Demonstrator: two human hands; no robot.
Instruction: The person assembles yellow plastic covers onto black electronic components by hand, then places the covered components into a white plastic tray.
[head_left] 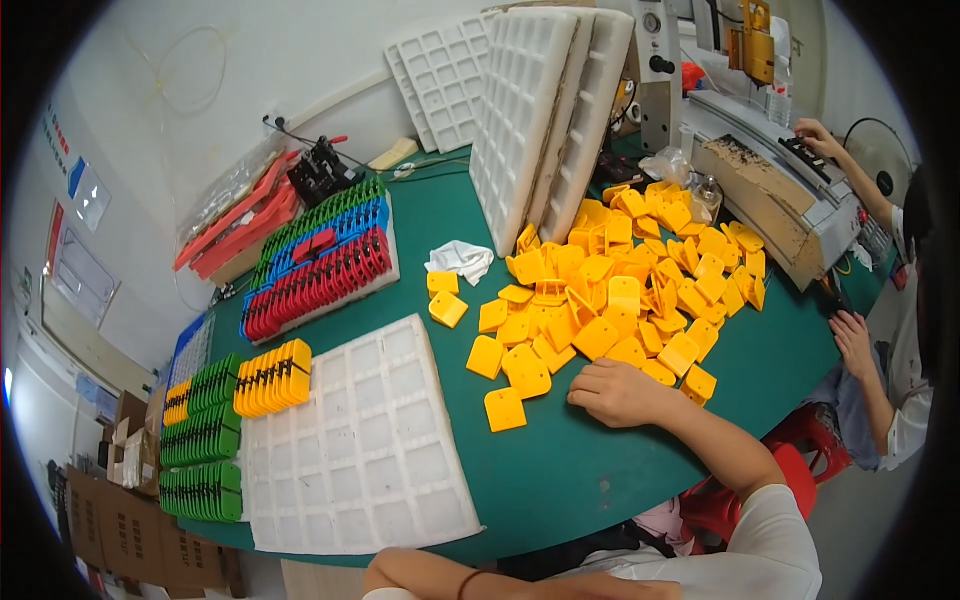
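My right hand (615,392) rests on the green table at the near edge of a loose pile of yellow plastic pieces (622,292). Its fingers are curled, and the palm side is hidden, so anything inside it cannot be made out. The yellow pieces are flat, with rounded corners and small holes. One yellow piece (505,409) lies a little apart, left of that hand. My left forearm crosses in front of my body at the lower edge; my left hand (610,588) is mostly cut off there, its fingers out of sight.
A white gridded tray (360,440) lies left, with rows of yellow pieces (273,378) and green pieces (203,436) along its left side. Behind it is a red, blue and green stack (320,260). White trays (530,120) lean upright. At right, another person's hand (853,343) is near a machine (775,180).
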